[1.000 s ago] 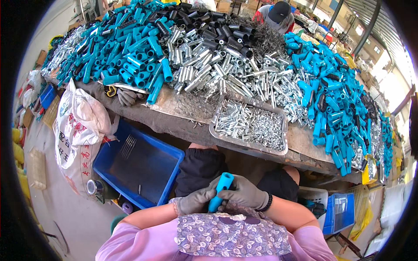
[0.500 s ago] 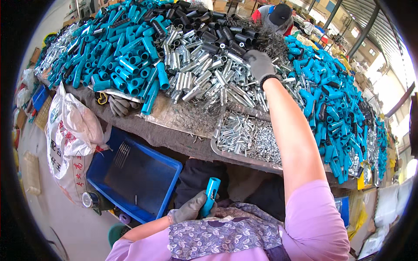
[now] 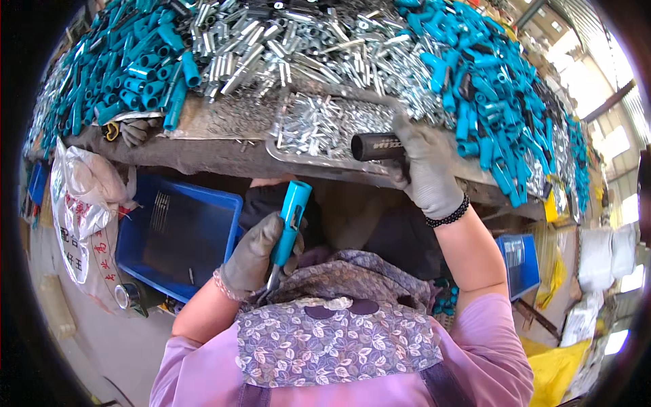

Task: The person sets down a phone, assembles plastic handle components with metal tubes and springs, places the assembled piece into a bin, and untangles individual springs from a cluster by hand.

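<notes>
My gloved left hand point(image 3: 251, 258) is closed around a teal plastic tube point(image 3: 294, 207) with slots in its side, tilted with its open end up. A thin metal piece point(image 3: 274, 278) sticks out below that tube; whether they are joined I cannot tell. My gloved right hand point(image 3: 434, 173) grips a black tubular sleeve point(image 3: 371, 146), its open end pointing left. That hand is above the front edge of the bench, by a metal tray point(image 3: 298, 161) of small silvery pins and parts. The two held pieces are apart.
Piles of teal housings point(image 3: 135, 74), silvery metal tubes point(image 3: 237, 57) and more teal housings point(image 3: 488, 108) cover the bench. Below at left stand a blue bin point(image 3: 178, 227) and a white sack point(image 3: 85, 224). Gloves point(image 3: 135, 131) lie near the bench edge; another blue bin point(image 3: 525, 264) is at right.
My right hand has come back from the far pile toward me and now carries a black sleeve. The left hand with the teal tube has risen slightly leftward, and the view has tilted down.
</notes>
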